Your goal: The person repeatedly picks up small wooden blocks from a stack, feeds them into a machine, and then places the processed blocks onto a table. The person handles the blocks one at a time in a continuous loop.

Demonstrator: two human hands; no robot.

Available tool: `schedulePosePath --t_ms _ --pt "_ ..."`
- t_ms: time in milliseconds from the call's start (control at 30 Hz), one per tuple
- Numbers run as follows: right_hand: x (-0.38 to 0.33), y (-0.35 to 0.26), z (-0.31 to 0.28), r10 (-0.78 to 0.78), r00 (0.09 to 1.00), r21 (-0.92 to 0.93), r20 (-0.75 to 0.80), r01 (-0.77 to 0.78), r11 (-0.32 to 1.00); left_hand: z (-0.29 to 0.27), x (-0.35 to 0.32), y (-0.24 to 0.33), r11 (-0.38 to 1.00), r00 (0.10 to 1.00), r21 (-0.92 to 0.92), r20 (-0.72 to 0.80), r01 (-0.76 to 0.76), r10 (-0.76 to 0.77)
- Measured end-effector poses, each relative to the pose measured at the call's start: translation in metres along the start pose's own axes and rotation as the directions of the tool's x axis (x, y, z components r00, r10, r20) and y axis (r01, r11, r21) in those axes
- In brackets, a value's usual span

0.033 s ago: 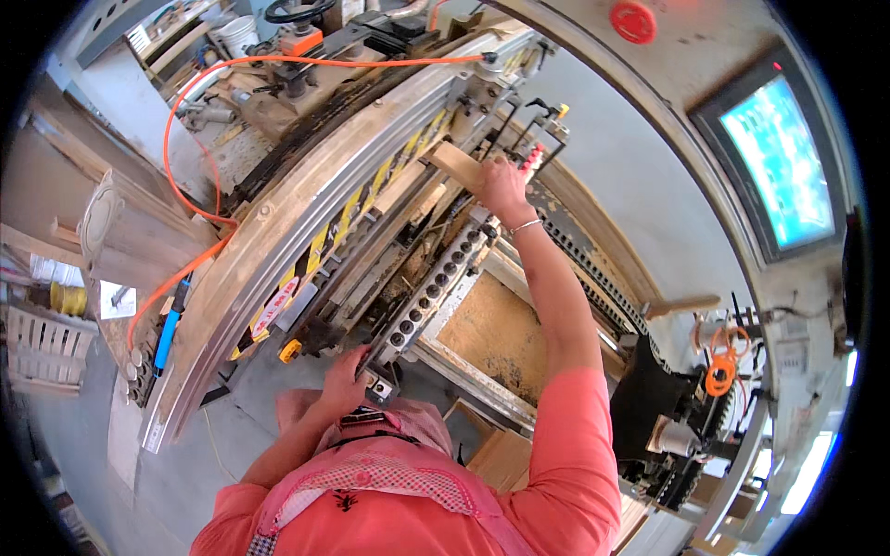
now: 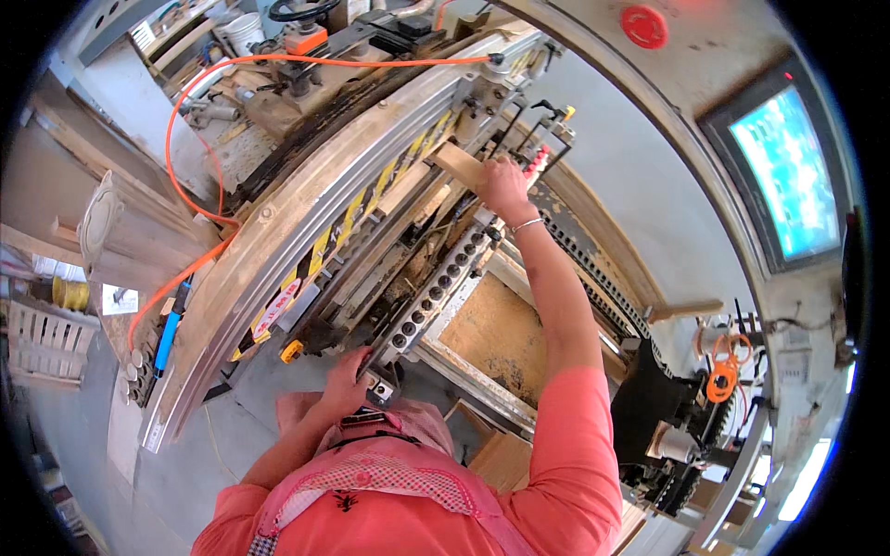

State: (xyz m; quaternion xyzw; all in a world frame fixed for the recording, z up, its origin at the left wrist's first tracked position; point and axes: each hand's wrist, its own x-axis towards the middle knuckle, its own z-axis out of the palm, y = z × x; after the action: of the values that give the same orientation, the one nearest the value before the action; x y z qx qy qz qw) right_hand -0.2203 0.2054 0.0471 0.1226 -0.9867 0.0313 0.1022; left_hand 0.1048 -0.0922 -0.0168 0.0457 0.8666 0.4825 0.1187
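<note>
My right hand [image 2: 505, 188] reaches far across a machine, its fingers closed on a short wooden block [image 2: 456, 165]. The block's other end points up and left, over the machine's bed. Close to my body, my left hand [image 2: 346, 382] is closed at the near end of a metal rail [image 2: 412, 328]. A row of round black knobs runs along that rail. Part of the left fingers is hidden behind the rail's end.
A curved wood-topped guard [image 2: 306, 185] with striped tape arches along the left. A sawdust-covered panel [image 2: 496, 324] lies right of the rail. An orange hose [image 2: 306, 59] crosses the back. A lit screen [image 2: 786, 176] and red button [image 2: 644, 27] stand at upper right.
The view has shifted very slightly. Both hands and the wooden block keep their places.
</note>
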Motion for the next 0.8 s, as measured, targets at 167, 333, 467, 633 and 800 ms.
schedulePosePath --t_ms 167,333,467,633,800 --pt "0.028 -0.005 0.004 0.14 0.941 -0.005 0.308 -0.146 0.989 0.001 0.0 -0.001 0.999 0.999 0.016 -0.03 -0.042 0.043" --pt "0.019 0.008 -0.005 0.074 0.958 -0.064 0.278 -0.058 0.996 -0.008 0.01 0.014 0.991 0.991 0.022 -0.022 -0.133 0.133" --pt "-0.033 -0.01 -0.055 0.023 0.977 0.031 0.214 -0.031 0.999 -0.012 0.041 0.037 0.957 0.996 -0.279 -0.062 -0.08 0.066" --pt "-0.132 -0.054 -0.082 -0.258 0.932 0.422 0.254 0.134 0.897 0.016 0.083 0.066 0.593 0.992 -0.804 0.108 0.052 0.06" --pt "-0.178 -0.084 -0.085 -0.322 0.915 0.613 0.243 0.113 0.782 0.041 0.087 0.057 0.566 0.987 -0.824 0.092 0.002 0.131"
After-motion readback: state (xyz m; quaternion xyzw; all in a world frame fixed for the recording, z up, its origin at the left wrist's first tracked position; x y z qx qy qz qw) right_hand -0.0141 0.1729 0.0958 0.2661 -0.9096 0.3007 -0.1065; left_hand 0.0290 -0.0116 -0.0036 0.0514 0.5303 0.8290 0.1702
